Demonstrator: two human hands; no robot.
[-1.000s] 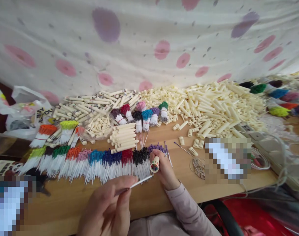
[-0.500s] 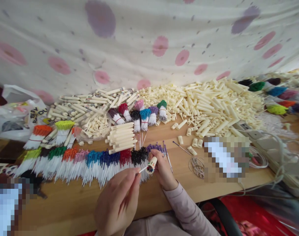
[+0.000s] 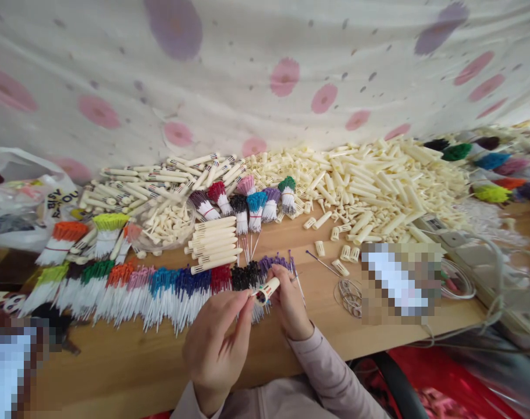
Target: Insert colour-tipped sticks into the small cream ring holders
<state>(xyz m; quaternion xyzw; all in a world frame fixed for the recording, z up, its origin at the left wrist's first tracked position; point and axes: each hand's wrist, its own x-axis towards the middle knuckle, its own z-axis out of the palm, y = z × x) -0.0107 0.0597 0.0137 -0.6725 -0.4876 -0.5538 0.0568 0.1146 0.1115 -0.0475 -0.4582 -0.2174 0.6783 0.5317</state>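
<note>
My right hand [image 3: 292, 304] grips a cream slotted pen barrel piece [image 3: 269, 289], its open end facing left and down with coloured bits showing inside. Finger and thumb of my left hand [image 3: 219, 340] are pinched on a thin white pen refill [image 3: 252, 294], at the mouth of that piece; how deep it sits inside I cannot tell. Just behind both hands lie black-topped refills [image 3: 246, 274] and purple-topped refills [image 3: 273, 263], partly covered by my fingers. Further left, the row continues with dark blue refills [image 3: 191, 282] and several other colours.
Assembled pen barrels [image 3: 214, 244] are stacked behind the row, near banded refill bundles [image 3: 256, 210]. A large heap of cream pen parts [image 3: 373, 180] lines the curtain. Loose slotted pieces [image 3: 319, 248], rubber bands [image 3: 349, 297] and a power strip [image 3: 454, 238] are to the right.
My left hand has moved slightly right and up, and less of the white refill shows between its fingertips and the barrel piece. My right hand stays nearly in place.
</note>
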